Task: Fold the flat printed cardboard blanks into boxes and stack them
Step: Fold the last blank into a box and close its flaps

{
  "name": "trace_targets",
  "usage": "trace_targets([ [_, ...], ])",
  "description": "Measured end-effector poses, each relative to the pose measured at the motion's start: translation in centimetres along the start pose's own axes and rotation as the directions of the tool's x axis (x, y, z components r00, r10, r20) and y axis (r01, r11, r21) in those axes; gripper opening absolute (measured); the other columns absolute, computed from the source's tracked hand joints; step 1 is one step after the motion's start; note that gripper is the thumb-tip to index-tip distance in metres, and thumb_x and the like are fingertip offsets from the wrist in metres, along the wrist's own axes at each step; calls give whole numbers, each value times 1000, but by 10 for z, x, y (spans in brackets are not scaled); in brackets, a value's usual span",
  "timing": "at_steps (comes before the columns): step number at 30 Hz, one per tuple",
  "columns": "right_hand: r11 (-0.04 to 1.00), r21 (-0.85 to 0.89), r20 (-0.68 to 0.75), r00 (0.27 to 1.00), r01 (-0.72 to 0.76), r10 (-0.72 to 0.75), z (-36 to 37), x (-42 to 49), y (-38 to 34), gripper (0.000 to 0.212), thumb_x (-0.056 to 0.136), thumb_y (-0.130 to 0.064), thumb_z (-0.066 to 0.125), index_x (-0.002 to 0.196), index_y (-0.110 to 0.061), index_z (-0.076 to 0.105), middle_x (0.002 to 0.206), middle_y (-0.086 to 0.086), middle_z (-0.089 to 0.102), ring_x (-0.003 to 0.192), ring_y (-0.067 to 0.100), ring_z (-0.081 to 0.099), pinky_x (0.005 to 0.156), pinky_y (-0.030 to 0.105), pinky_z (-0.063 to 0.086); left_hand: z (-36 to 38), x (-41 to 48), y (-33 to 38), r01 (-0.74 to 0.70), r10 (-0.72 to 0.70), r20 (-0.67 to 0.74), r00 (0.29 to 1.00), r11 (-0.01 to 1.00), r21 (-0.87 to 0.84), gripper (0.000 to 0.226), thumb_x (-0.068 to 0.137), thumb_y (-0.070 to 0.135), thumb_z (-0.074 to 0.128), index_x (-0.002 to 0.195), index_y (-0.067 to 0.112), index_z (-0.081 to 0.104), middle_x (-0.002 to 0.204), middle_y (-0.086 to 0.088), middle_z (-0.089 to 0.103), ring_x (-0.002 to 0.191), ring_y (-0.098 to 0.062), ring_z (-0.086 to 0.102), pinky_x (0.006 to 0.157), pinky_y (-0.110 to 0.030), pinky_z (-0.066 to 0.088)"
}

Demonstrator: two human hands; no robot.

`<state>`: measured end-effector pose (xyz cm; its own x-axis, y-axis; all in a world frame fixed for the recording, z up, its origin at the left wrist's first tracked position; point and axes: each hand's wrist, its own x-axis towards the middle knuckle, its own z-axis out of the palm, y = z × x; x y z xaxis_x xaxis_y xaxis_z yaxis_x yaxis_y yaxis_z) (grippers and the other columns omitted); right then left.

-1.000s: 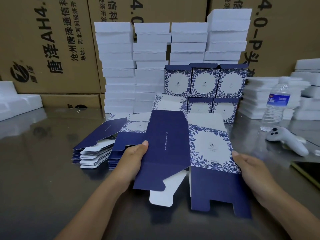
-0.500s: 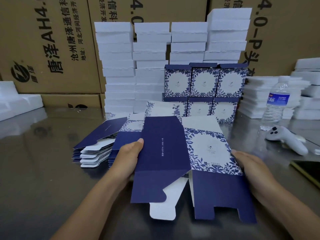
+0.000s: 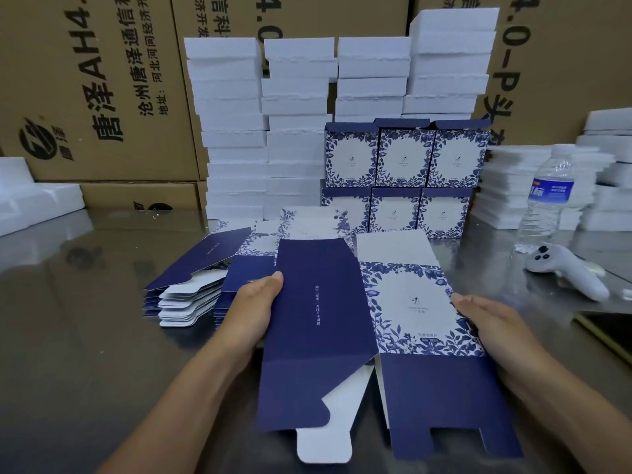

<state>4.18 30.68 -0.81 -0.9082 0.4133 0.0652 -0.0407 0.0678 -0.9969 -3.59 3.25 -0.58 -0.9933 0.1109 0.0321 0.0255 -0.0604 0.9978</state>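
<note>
I hold a half-opened blue and white floral box blank [image 3: 393, 323] over the steel table. My left hand [image 3: 254, 306] grips its plain dark blue left panel, thumb on top. My right hand [image 3: 492, 323] presses flat against the right edge of the floral panel, fingers straight. The bottom flaps hang open toward me. A pile of flat blanks [image 3: 205, 282] lies to the left behind my left hand. Folded floral boxes [image 3: 405, 179] stand stacked in two rows at the back centre.
Tall stacks of white foam blocks [image 3: 297, 131] stand behind the boxes, more foam [image 3: 513, 186] at right. A water bottle [image 3: 547, 200] and a white controller [image 3: 567, 268] sit on the right. A dark phone [image 3: 608, 330] lies at the right edge. Brown cartons [image 3: 102, 87] form the backdrop.
The blank has come closer to me and lower, and its two panels have angled further apart. Both hands keep the same hold on its sides.
</note>
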Motion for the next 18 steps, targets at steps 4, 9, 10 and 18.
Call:
trace_targets([
  [4,1000,9,-60,998,-6,6,1,1,-1,26,94,-24,53,80,-10,70,78,6,73,71,20,67,70,30,51,0,-2,2,22,-22,20,1000,1000,4,36,97,38,46,85,26,77,89,-7,75,82,-27,72,81,-46,54],
  [9,995,-90,-61,997,30,-36,-1,0,2,33,97,-18,48,89,12,62,83,24,68,74,25,58,69,33,44,4,-5,5,74,-74,4,997,997,-26,36,95,34,51,71,27,77,78,-5,75,65,-20,72,62,-32,57],
  [10,995,-97,-62,997,34,-40,-1,1,2,33,97,-16,48,88,13,62,81,23,67,74,25,57,68,33,42,4,-5,6,83,-83,-1,997,996,-42,37,94,35,52,69,28,77,76,-4,75,63,-19,72,54,-28,56],
  [18,1000,-17,-49,999,9,-10,-1,-1,-2,31,95,-17,51,73,-5,70,69,8,69,65,21,60,63,29,47,6,-9,8,52,-52,-15,999,998,-43,44,97,38,47,63,33,75,68,1,73,58,-15,70,52,-26,53],
])
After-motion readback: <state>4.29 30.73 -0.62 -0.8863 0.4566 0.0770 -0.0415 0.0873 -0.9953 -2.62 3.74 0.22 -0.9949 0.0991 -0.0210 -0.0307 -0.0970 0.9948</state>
